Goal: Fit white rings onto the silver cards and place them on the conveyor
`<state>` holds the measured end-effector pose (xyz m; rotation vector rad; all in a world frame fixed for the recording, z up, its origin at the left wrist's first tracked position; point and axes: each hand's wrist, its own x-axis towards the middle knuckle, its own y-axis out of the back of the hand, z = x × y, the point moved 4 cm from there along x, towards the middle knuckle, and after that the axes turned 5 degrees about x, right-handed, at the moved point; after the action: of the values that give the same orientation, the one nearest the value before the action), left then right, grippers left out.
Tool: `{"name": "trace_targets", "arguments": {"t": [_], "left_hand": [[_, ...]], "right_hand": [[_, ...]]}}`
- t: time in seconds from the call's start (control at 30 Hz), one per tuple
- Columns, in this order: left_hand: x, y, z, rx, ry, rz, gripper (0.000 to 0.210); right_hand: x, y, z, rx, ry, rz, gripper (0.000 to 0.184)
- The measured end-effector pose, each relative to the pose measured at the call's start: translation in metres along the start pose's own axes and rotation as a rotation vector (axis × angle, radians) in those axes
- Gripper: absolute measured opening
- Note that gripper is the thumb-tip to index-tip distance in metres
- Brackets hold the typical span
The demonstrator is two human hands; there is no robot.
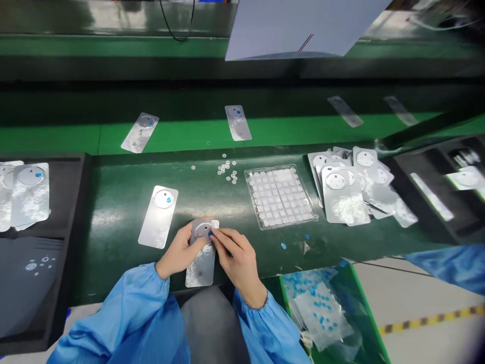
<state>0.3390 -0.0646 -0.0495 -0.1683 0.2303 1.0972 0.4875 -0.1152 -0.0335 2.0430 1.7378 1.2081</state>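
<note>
My left hand (182,251) is closed around a silver phone back panel (200,270), thumb across its front and fingers at its left edge. At the panel's top is a round camera area. There my right hand (235,255) pinches a small blue sticker (210,233) at the fingertips; whether it is stuck down or lifted I cannot tell. Left of my hands lies another silver panel (157,220) with a blue dot in its circle. To the right sits a clear plastic tray (260,222) of small white pieces in rows.
Small white rings (226,165) lie scattered behind the tray. Silver panels form a pile (346,189) at right; more lie in a black tray (81,202) at left and on the green belt (182,134). A green bin (369,303) holds blue dots and plastic sheets.
</note>
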Motion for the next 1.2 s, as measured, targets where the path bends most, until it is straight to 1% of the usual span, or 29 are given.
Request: {"name": "trace_targets", "arguments": {"t": [0.13, 0.3, 0.37, 0.47, 0.57, 0.63, 0.77, 0.9, 1.07, 1.2], "left_hand": [[0.0, 0.001, -0.001, 0.012, -0.003, 0.006, 0.048], [0.001, 0.0, -0.003, 0.031, -0.013, 0.003, 0.048], [0.001, 0.001, -0.003, 0.027, -0.012, 0.007, 0.048], [0.002, 0.002, -0.003, -0.026, 0.001, 0.024, 0.045], [0.004, 0.001, -0.005, -0.123, 0.046, -0.003, 0.046], [0.004, 0.0, -0.005, -0.125, 0.052, -0.009, 0.048], [0.004, 0.001, -0.005, -0.013, 0.018, 0.023, 0.047], [0.001, -0.001, -0.006, 0.017, 0.025, -0.006, 0.049], [-0.001, 0.0, -0.007, 0.072, -0.028, 0.005, 0.047], [-0.002, 0.0, -0.007, 0.096, -0.035, 0.0, 0.048]], "right_hand": [[0.003, 0.001, 0.001, 0.022, 0.005, -0.005, 0.015], [0.009, -0.002, 0.002, 0.095, -0.049, -0.05, 0.015], [0.01, -0.003, 0.002, 0.161, -0.074, -0.045, 0.015], [0.007, -0.001, 0.002, 0.247, -0.12, 0.046, 0.013], [0.002, 0.004, 0.003, 0.275, -0.174, 0.156, 0.014], [0.002, 0.006, 0.003, 0.279, -0.182, 0.174, 0.013], [0.006, 0.002, 0.004, 0.251, -0.133, 0.138, 0.015], [0.008, -0.003, 0.006, 0.183, -0.087, 0.086, 0.019], [0.007, -0.008, 0.01, 0.131, -0.11, 0.031, 0.018], [0.01, -0.01, 0.01, 0.171, -0.152, -0.007, 0.016]]}}
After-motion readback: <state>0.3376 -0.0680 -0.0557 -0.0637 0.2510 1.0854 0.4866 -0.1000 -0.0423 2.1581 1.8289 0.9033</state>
